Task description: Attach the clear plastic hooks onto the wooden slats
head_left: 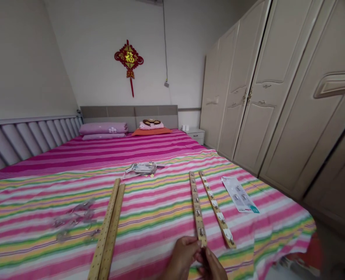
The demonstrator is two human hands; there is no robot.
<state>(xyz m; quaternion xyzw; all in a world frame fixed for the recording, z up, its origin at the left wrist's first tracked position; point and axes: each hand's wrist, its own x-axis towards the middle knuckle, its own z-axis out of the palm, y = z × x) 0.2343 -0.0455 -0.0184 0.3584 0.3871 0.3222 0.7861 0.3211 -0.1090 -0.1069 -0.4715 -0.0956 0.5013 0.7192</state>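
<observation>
A narrow wooden strip [196, 206] with several small metal fittings along it lies lengthwise on the bed. My left hand [183, 254] is closed, its thumb and fingers pinching at the strip's near end. Close against it, my right hand [215, 265] is also closed, fingertips together at the same end; whatever small thing is between them is hidden. Just to the right lies a second wooden strip [212, 199], which carries several white round-faced hooks [215, 203]. Beyond that is a clear blister pack [239, 194] with metal pieces inside.
Two long wooden strips with small holes [110, 225] lie side by side on the left. Clear plastic pieces [76, 217] are scattered left of them. Farther up sits a plastic bag [143, 168]. The striped bedsheet [149, 221] ends at the right, near the wardrobe [248, 97].
</observation>
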